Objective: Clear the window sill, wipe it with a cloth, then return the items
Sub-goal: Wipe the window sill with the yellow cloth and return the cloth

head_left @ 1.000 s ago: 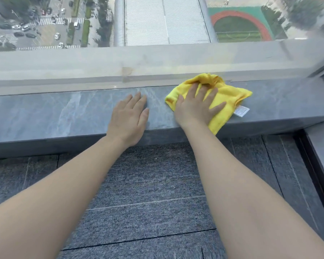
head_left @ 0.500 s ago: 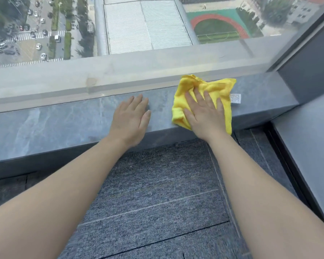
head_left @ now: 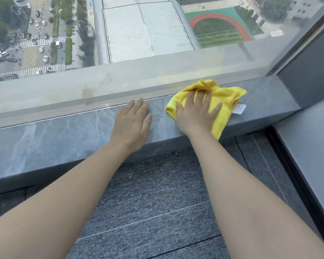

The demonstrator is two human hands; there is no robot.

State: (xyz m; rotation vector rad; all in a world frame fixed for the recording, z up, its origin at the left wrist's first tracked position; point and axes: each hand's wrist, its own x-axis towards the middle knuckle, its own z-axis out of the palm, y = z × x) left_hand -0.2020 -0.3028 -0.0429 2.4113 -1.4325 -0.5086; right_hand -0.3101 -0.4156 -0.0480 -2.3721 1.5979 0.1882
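Head view, items logged against the window sill (head_left: 45, 139) as landmark.

Item 1: window sill, grey veined stone, running below the window glass (head_left: 138, 34). I see nothing on it but the cloth and my two hands.

Item 2: cloth (head_left: 226, 98), yellow, crumpled, lying on the sill towards its right end, its lower corner hanging over the sill's front edge. A white label (head_left: 238, 109) shows at its right side.

Item 3: right hand (head_left: 196, 113), flat and spread, palm pressing down on the cloth, fingers not curled around it.

Item 4: left hand (head_left: 132, 124), flat and open on bare sill just left of the cloth, gripping nothing.

Item 5: carpet (head_left: 148, 202), grey, on the floor below the sill's front edge.
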